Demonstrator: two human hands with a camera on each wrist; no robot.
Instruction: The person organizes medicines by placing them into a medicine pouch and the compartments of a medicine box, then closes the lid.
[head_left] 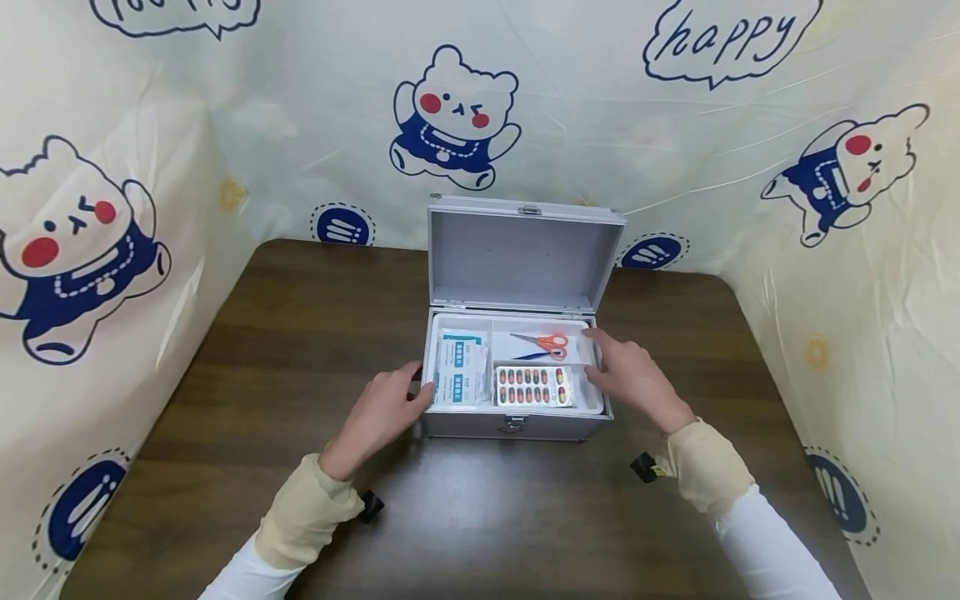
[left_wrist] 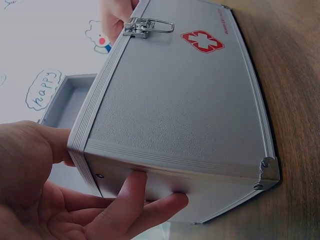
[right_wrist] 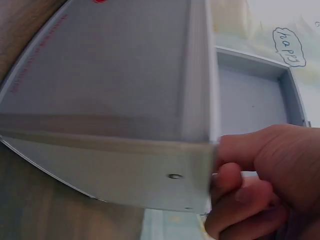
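An open silver first-aid box (head_left: 468,427) stands on the table, its lid (head_left: 517,258) raised at the back. A white divided tray (head_left: 588,393) sits in its top. The tray holds white-and-blue packets (head_left: 459,367), orange-handled scissors (head_left: 553,342) and a blister pack of capsules (head_left: 534,386). My left hand (head_left: 384,410) is at the box's left end, thumb over the rim and fingertips on the outer side wall. At the opposite end, my right hand (head_left: 633,375) curls its fingers over the tray's right edge, above the box rim. Some of its fingertips are hidden.
The brown wooden table (head_left: 300,325) extends to both sides and in front of the box. A pale sheet (head_left: 300,100) with printed bears hangs close around the table's back and sides. A metal latch (left_wrist: 147,27) sits on the box's front.
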